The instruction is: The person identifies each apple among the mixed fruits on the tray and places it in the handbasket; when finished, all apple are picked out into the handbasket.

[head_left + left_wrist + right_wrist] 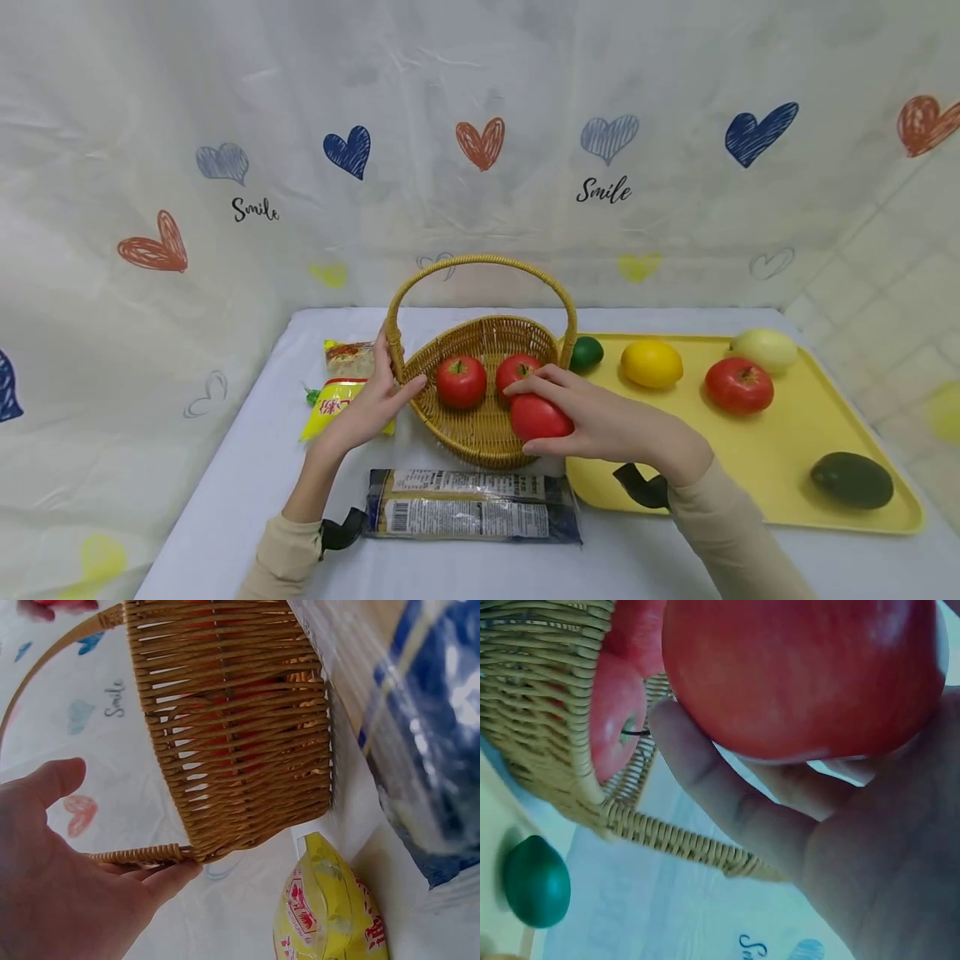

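Observation:
A shiny red apple [538, 417] is gripped in my right hand [600, 414], over the right front side of the wicker basket [480, 442]. The right wrist view shows the fingers curled around the held apple [802, 682]. Inside the basket lie two more red apples, one at the left [461, 382] and one at the right [516, 372], partly covered by my hand. With nearly straight fingers, my left hand [375, 404] touches the left foot of the basket's handle [142, 856]; its thumb stands away from the handle.
A yellow tray [810, 467] at the right bears a lemon [652, 363], a red fruit [738, 386], a pale green fruit [763, 350], a dark green one [852, 480] and a small green one [587, 354]. Packets [337, 400] lie left; a long package [472, 506] lies in front.

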Action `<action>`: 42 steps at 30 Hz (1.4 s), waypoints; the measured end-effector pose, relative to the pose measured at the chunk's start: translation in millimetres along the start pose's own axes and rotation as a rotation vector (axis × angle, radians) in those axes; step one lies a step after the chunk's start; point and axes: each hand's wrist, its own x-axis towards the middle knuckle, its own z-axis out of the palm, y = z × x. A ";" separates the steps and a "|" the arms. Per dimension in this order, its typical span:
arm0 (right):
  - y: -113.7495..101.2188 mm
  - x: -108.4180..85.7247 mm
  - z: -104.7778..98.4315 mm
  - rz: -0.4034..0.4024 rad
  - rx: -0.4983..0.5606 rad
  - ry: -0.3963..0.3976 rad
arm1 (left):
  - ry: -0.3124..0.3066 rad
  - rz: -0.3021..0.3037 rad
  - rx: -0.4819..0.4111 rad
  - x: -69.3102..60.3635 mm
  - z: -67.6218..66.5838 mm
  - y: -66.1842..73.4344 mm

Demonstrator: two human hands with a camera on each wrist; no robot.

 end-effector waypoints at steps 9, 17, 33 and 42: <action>-13.1 48.0 16.4 -0.051 -0.133 -0.052 | -0.007 0.019 0.023 -0.4 -7.2 4.1; -25.8 77.9 31.7 -0.064 -0.207 -0.126 | -0.014 0.025 0.025 5.8 -9.8 6.7; -33.8 97.8 54.6 0.066 -0.339 -0.139 | -0.017 0.016 -0.009 2.1 -0.8 3.7; -35.0 101.0 60.7 0.096 -0.364 -0.173 | -0.017 0.007 -0.019 -1.4 -0.5 2.5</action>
